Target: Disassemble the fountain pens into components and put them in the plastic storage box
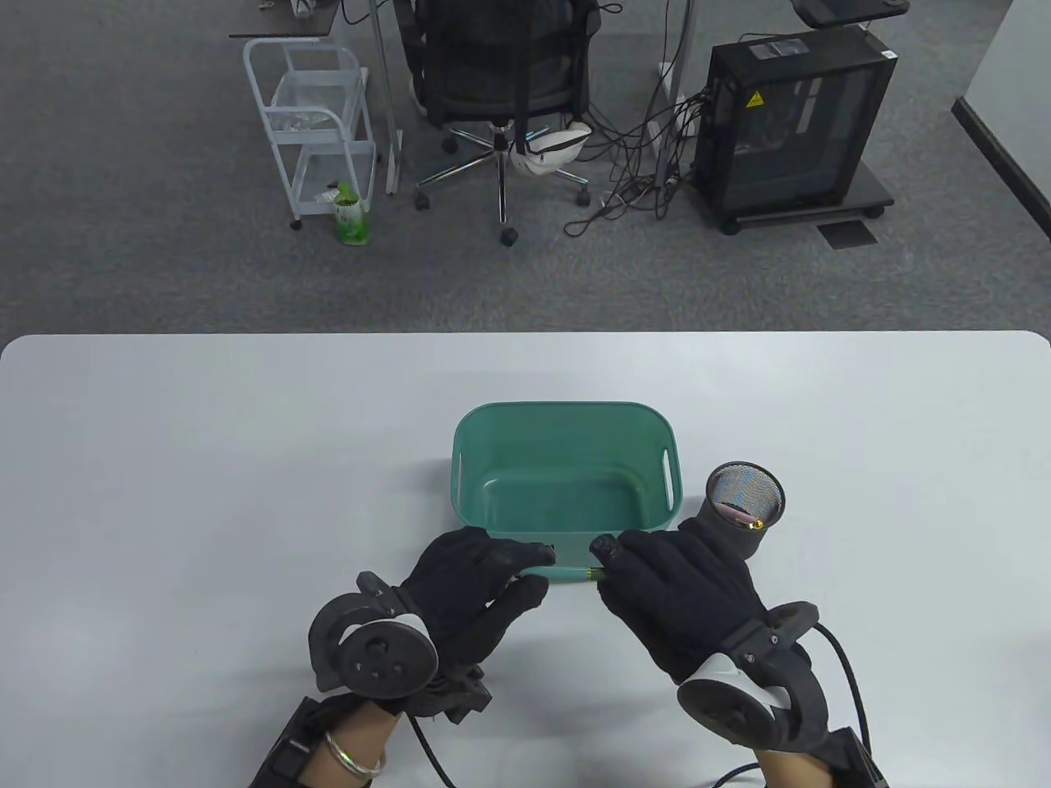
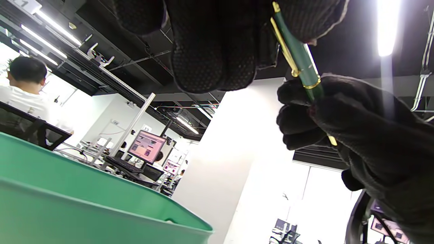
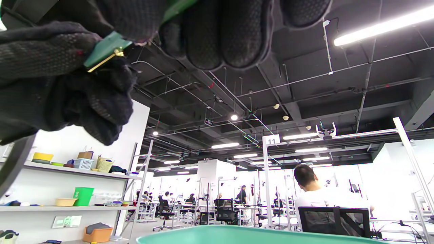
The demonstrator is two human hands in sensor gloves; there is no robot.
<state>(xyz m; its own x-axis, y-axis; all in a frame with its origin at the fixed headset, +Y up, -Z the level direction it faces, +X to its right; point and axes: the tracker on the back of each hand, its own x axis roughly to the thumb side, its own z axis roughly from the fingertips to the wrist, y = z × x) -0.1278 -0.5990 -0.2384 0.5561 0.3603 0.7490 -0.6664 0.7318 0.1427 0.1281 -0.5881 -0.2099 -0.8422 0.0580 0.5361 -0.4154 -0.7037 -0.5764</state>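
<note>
Fountain pen (image 1: 568,573) hangs level between both hands, just in front of the green storage box (image 1: 493,427); left hand (image 1: 476,587) curls round one end, right hand (image 1: 681,595) grips the other.

Grey carpet (image 1: 164,271) holds an office chair (image 1: 501,74) (black), white cart (image 1: 316,123), computer tower (image 1: 792,123).
</note>
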